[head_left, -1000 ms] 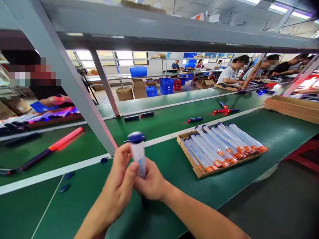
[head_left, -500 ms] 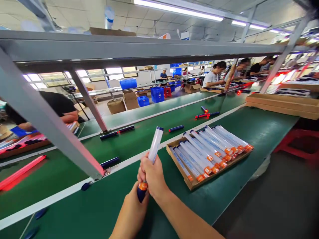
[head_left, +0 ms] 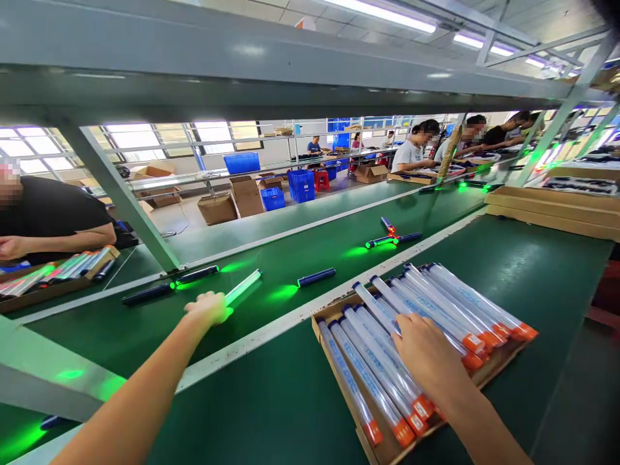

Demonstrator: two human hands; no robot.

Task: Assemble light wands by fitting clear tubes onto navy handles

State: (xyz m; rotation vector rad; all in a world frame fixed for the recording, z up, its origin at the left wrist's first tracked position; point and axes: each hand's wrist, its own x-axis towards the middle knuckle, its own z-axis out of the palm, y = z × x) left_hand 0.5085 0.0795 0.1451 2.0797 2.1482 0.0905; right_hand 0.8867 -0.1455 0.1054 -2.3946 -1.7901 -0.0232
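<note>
Over the belt at the left, my left hand (head_left: 208,307) reaches out with its fingers closed round the near end of a green-glowing light stick (head_left: 245,287). My right hand (head_left: 423,345) is over the shallow cardboard box (head_left: 339,403), its fingers curled on one of the clear tubes (head_left: 375,303). Several such tubes lie side by side in the box, with dark blue caps at the far end and orange bands at the near end. The right fingertips are partly hidden behind the hand.
Several dark blue light sticks, such as this one (head_left: 316,278), lie on the green conveyor belt (head_left: 271,329), glowing green or red at one end. Metal posts (head_left: 121,194) and a beam (head_left: 290,71) frame the bench. Cardboard trays (head_left: 557,210) stand at right. Co-workers sit opposite.
My hands have parted: the left moved out over the belt, the right over to the boxed tubes. The clear tube and dark handle are gone from between them. Most lights changed from red to green.
</note>
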